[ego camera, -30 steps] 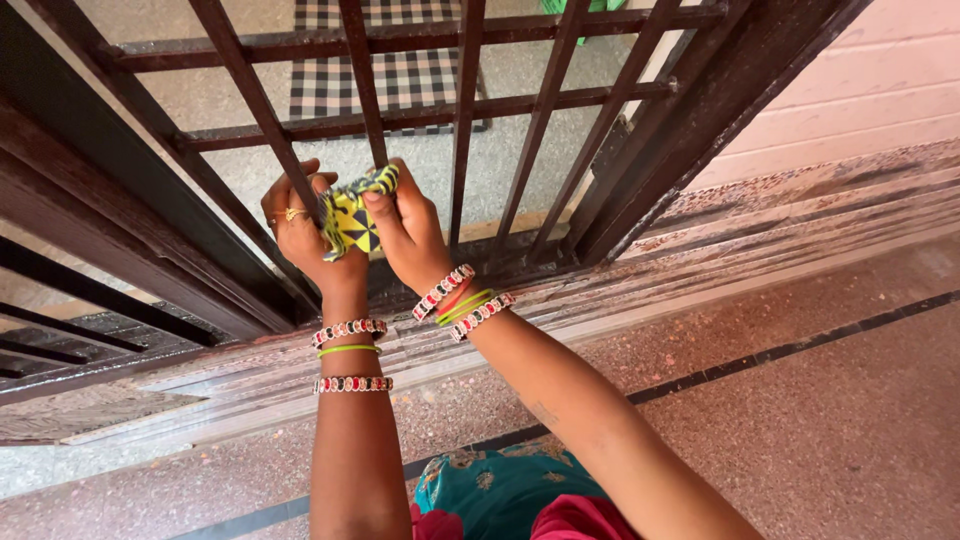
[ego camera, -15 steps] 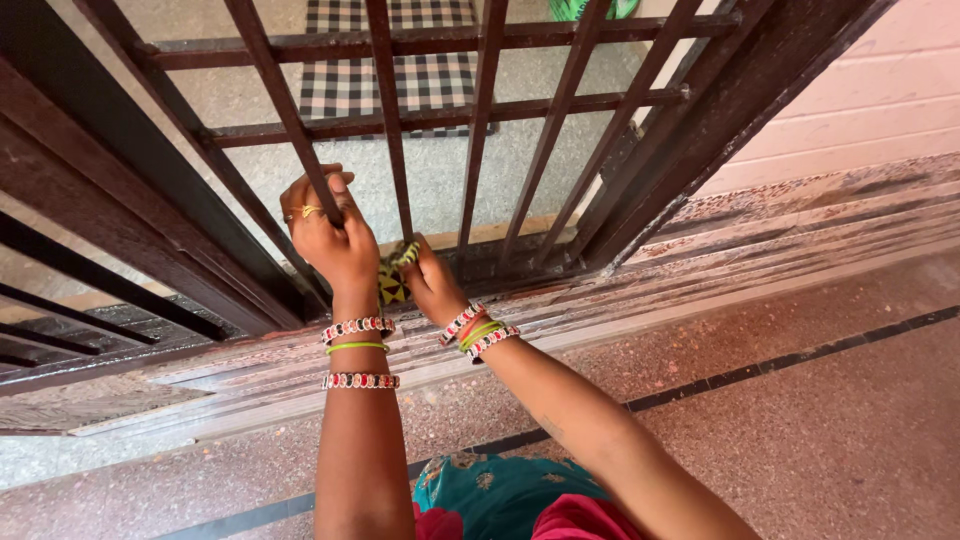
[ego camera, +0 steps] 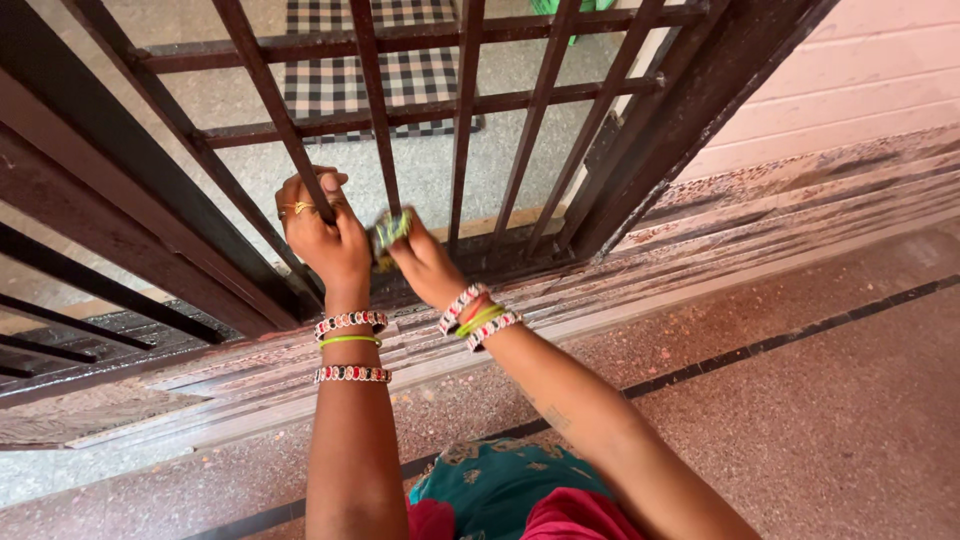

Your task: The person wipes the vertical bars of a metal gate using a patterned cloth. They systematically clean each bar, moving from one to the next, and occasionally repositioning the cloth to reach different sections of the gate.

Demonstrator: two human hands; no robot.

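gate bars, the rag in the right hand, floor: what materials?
Gate bars: probably painted metal, dark brown, thin square section, slight sheen. Rag in the right hand: looks like printed fabric, yellow and dark, crumpled; blurred. Floor: speckled stone chips, likely terrazzo, with a dark inlaid strip. Left hand grips one bar.
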